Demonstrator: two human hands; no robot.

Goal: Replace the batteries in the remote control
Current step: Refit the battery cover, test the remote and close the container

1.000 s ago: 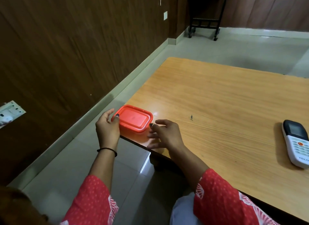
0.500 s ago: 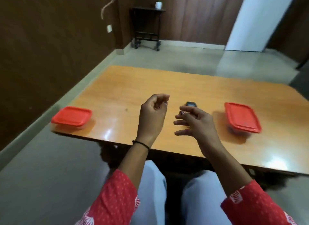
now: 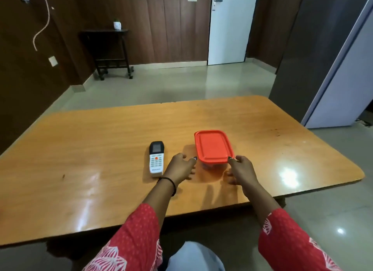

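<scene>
On table (image 3: 101,141): white remote (image 3: 156,158) w/ dark screen end, face up.

The remote control (image 3: 156,158) is a white handset with a dark top end and small screen, plus an orange button above rows of grey keys. It's lying flat, face up, a bit left of the frame's centre, screen end pointing away. The back isn't visible, so can't tell about the batteries.
</scene>
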